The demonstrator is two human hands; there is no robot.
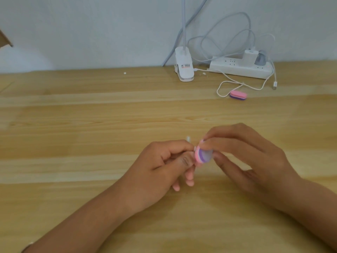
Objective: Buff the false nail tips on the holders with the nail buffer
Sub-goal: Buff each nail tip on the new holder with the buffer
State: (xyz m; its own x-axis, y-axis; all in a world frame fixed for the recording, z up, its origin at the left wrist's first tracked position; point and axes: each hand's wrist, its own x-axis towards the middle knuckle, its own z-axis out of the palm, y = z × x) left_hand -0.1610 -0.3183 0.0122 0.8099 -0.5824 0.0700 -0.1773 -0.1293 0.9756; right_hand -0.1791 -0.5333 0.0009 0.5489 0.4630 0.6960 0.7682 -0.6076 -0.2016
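My left hand (160,167) curls its fingers round a thin clear holder; a pale false nail tip (188,138) shows just above the fingers. My right hand (242,154) pinches a small pink, purple and grey nail buffer (258,155) between thumb and fingers. The buffer's end sits right against my left fingertips, where the holder is mostly hidden. Both hands hover low over the wooden table (91,143).
A second pink and purple buffer (238,95) lies further back on the right. Behind it are a white power strip (237,67) with plugs, loose white cables (229,84) and a white clip lamp base (184,65) by the wall.
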